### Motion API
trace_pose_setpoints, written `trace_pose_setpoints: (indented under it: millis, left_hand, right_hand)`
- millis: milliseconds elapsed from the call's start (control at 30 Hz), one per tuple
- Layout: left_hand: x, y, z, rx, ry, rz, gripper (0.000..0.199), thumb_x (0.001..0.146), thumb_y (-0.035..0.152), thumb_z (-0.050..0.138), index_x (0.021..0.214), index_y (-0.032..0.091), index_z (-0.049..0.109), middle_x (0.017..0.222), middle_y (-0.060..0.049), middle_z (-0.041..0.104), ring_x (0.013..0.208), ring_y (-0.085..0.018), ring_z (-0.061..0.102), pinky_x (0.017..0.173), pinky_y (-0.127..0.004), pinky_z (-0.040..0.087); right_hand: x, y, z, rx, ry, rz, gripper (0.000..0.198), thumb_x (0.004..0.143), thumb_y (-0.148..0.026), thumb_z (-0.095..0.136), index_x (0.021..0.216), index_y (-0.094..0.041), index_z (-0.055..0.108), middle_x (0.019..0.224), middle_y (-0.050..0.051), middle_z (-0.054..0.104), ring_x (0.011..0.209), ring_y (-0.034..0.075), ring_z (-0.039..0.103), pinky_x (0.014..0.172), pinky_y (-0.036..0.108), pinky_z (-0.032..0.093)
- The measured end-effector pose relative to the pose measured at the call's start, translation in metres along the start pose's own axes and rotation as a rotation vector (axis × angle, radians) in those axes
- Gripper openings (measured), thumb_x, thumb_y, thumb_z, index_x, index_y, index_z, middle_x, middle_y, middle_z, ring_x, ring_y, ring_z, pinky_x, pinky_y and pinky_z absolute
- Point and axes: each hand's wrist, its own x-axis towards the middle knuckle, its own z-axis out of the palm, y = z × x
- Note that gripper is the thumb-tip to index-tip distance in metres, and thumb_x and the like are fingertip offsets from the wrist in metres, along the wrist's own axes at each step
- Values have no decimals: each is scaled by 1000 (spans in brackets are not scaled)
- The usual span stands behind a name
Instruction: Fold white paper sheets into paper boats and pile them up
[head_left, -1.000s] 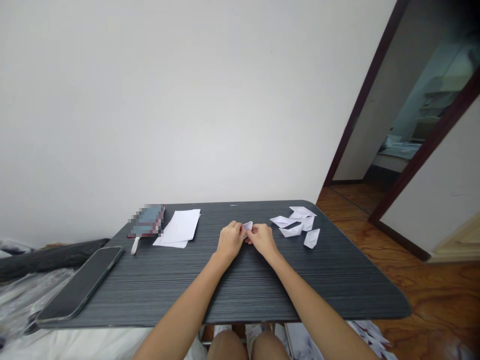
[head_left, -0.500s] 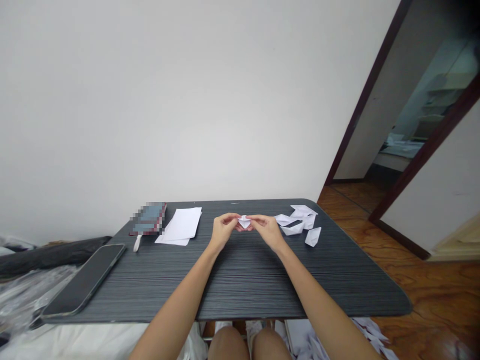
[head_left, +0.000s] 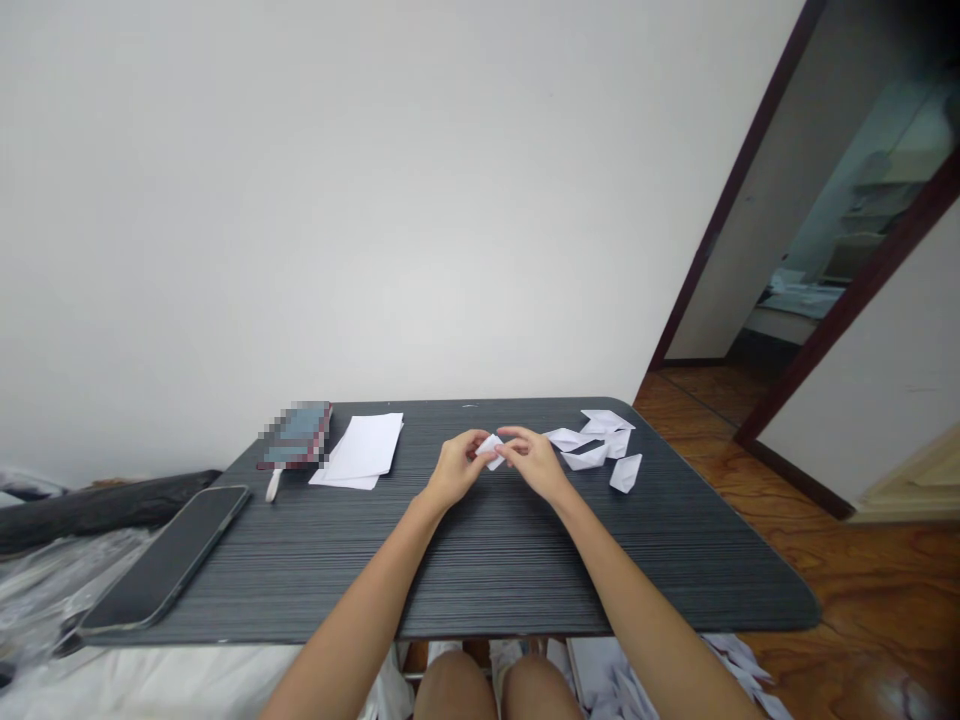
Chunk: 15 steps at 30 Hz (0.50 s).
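A small folded piece of white paper [head_left: 490, 451] is held between my two hands above the middle of the dark table. My left hand [head_left: 459, 466] pinches its left side between thumb and fingers. On the right side, my right hand [head_left: 531, 459] grips the paper's edge with thumb and fingertips. The fingers partly cover the paper, so its full shape is hidden. Just right of my right hand lie several folded white paper boats [head_left: 587, 456], and a single folded paper piece [head_left: 625, 473] sits slightly apart from them.
White paper sheets [head_left: 365, 447] lie left of my hands, beside a blurred-out book-like item [head_left: 298, 436] with a white strap. A phone [head_left: 169, 560] rests at the table's [head_left: 510, 570] left edge. The wall stands behind; more folded paper [head_left: 739, 665] is below the table at right.
Both hands have turned the folded paper, which now sits tilted and shows a flat face. My left hand has shifted slightly right and my right fingers have lifted a little.
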Motion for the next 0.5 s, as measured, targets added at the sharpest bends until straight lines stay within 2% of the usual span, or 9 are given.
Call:
trace_pose_setpoints:
  millis: [100,200,267,333,433,500]
  left_hand:
    - [-2,5,1,150,20,22,31,72,39,52,84,12,59,71,-4,63,61,-12,57,56,-20,43]
    - [-4,8,1,192,-53,-11,41,79,43,37,67,11,59,51,-2,59,48,-10,54,51,-19,40]
    - [-6,9,2,147,-109,-46,47,82,43,30,63,10,58,46,-1,58,40,-8,52,47,-17,39]
    - [-6,8,2,67,-141,-88,47,82,44,30,67,9,57,51,-3,60,37,-7,52,40,-15,36]
    - [-6,4,4,-72,-202,-133,44,80,45,33,74,7,55,59,-6,62,42,-11,57,35,-15,35]
    - [-5,1,6,-170,-251,-142,39,79,42,40,78,6,54,64,-8,62,50,-14,60,38,-17,40]
  right_hand:
    - [0,1,0,14,-22,22,20,65,-29,58,73,-11,63,57,3,61,43,9,47,42,20,37]
    - [-1,-2,1,31,-31,4,20,66,-31,58,70,-12,64,57,3,61,47,10,51,46,22,39]
    - [-2,-4,2,44,-53,-10,19,65,-30,58,69,-12,64,62,4,63,54,13,55,52,23,42]
    - [-3,-5,3,77,-68,3,19,64,-30,59,68,-13,63,62,4,62,53,12,55,52,23,42]
    - [-4,-4,5,163,-72,89,22,62,-33,60,68,-12,62,49,0,55,36,6,41,36,19,31]
    - [-3,-2,4,210,-50,128,24,60,-35,62,67,-12,60,44,-3,50,32,4,33,32,18,23]
